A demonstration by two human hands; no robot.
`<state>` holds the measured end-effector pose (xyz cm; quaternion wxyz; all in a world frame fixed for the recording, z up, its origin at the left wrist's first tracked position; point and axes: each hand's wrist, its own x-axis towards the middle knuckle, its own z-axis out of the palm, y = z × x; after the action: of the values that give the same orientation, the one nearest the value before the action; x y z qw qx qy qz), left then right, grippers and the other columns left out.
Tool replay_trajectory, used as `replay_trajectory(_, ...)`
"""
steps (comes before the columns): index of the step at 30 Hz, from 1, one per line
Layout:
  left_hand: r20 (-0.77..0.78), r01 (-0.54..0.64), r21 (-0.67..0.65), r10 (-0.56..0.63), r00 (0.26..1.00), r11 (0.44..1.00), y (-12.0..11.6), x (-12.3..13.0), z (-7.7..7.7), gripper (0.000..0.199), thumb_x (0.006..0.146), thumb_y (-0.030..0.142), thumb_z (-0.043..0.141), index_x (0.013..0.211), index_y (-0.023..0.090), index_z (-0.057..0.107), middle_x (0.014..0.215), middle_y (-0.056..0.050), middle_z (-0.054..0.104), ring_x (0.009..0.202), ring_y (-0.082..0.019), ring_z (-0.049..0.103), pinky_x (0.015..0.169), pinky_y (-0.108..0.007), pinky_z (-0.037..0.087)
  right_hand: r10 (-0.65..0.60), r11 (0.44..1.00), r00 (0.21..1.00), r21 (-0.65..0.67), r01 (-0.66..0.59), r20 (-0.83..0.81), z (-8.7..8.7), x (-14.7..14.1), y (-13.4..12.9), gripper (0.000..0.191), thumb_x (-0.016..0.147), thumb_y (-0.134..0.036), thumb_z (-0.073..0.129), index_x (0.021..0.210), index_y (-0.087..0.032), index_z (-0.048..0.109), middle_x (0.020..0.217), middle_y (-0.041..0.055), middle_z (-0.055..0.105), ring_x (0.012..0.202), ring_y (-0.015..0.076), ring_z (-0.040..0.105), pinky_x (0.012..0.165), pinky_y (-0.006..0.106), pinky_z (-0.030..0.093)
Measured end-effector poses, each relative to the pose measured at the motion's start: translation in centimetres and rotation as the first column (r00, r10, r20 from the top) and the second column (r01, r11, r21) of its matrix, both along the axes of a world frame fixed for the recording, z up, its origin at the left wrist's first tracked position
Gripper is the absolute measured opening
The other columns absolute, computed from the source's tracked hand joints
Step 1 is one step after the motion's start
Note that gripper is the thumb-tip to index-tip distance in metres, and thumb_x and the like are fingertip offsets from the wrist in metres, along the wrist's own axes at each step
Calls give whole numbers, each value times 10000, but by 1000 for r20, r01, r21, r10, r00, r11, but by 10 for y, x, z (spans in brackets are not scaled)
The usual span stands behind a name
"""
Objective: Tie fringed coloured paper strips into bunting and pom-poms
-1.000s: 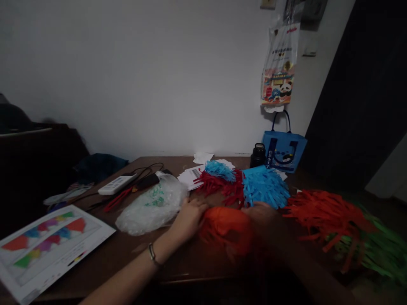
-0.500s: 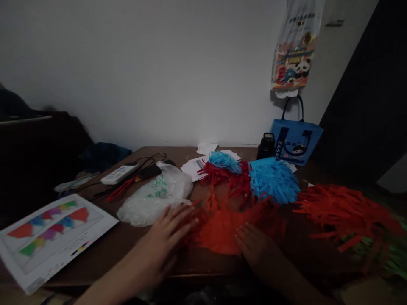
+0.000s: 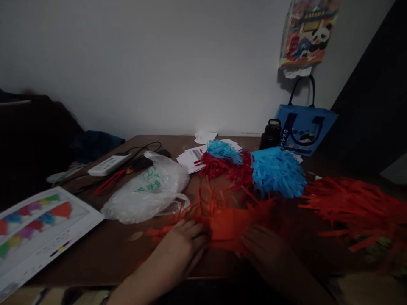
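Orange fringed tissue paper lies at the front of the brown table, its middle flat and its cut strips spreading out to the sides and back. My left hand is curled over its left part, fingers bent onto the paper and thumb low. On the opposite side my right hand has its fingers closed on the paper's right part; its thumb is hidden and the hand is dim. Behind the sheet are dark red fringed tissue, a small light-blue tassel and a larger blue fringed tassel.
More orange fringe heaps up at the right. To the left are a crumpled plastic bag, a white power strip and a printed bunting sheet. A black bottle and a blue tote bag stand at the back.
My left hand has come down from a spread pose and curled onto the orange paper. The paper's middle now looks narrower, with a crease along its front. The view has shifted slightly.
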<state>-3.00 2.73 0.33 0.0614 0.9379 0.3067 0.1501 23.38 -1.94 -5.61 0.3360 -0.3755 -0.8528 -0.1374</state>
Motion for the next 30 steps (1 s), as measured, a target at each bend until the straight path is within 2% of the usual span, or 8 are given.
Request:
replay_trajectory(4, -55, -42, 0, 42, 998, 999, -9, -20, 12, 132, 882, 197, 568, 867, 233, 695, 897, -53, 668, 876, -236, 598, 848, -382, 486, 1, 997, 1000, -80, 1, 14, 0, 0, -3, 214, 930, -194, 518, 1065, -180, 684, 1057, 65, 742, 992, 192, 687, 964, 409, 518)
replay_trajectory(8, -17, 4, -5, -4, 1000, 1000, -21, -5, 17, 168, 896, 197, 544, 1003, 224, 670, 1052, -85, 652, 966, -271, 583, 853, -418, 512, -11, 994, 1000, -106, 12, 11, 1, -2, -6, 236, 920, -172, 505, 1071, -189, 685, 1095, 73, 730, 1035, 200, 670, 968, 420, 510)
replay_trajectory(11, 12, 86, -124, -85, 996, 989, -21, 14, 10, 274, 897, 154, 540, 1152, 217, 616, 1134, -82, 641, 1018, -254, 588, 895, -388, 526, 13, 991, 1000, -133, -12, 12, 7, -1, -7, 248, 929, -173, 495, 1097, -180, 677, 1104, 71, 728, 1047, 201, 665, 971, 425, 508)
replay_trajectory(16, 85, 70, -303, -46, 995, 950, -13, 23, -9, 241, 933, 118, 459, 989, 214, 673, 970, -57, 651, 889, -198, 621, 765, -285, 541, 40, 968, 998, -246, -48, -38, 15, 4, -10, 242, 931, -178, 526, 1132, -209, 656, 1121, 28, 722, 1079, 185, 644, 1032, 426, 454)
replay_trajectory(19, 104, 45, -359, -8, 995, 932, -12, 18, -13, 255, 942, 115, 427, 962, 211, 664, 930, -48, 644, 853, -191, 620, 727, -285, 528, 43, 951, 997, -304, -63, -70, 18, 4, -11, 287, 908, -113, 496, 1117, -227, 656, 1091, 14, 730, 1088, 174, 635, 1061, 437, 415)
replay_trajectory(22, 95, -1, -382, 40, 995, 924, -14, 17, -17, 240, 943, 112, 406, 920, 201, 628, 928, -46, 639, 840, -195, 620, 726, -306, 520, 20, 950, 995, -307, -49, -96, 23, 2, -13, 294, 871, -92, 497, 1072, -225, 664, 1024, 17, 741, 1039, 177, 650, 1063, 454, 394)
replay_trajectory(27, 101, -1, -341, 37, 994, 940, -17, 18, -23, 237, 921, 75, 409, 955, 213, 597, 991, -47, 643, 906, -206, 619, 787, -328, 521, -15, 959, 985, -282, -34, -172, 30, -5, -13, 231, 887, -188, 568, 1108, -205, 633, 1005, 21, 730, 981, 179, 653, 1045, 446, 380)
replay_trajectory(30, 97, -20, -304, 52, 994, 953, -19, 19, -23, 224, 907, 65, 418, 910, 205, 593, 915, -42, 643, 856, -207, 619, 815, -359, 523, -3, 959, 988, -279, -41, -152, 28, -9, -11, 179, 901, -183, 568, 1066, -203, 636, 994, 16, 727, 955, 177, 649, 1004, 435, 404)
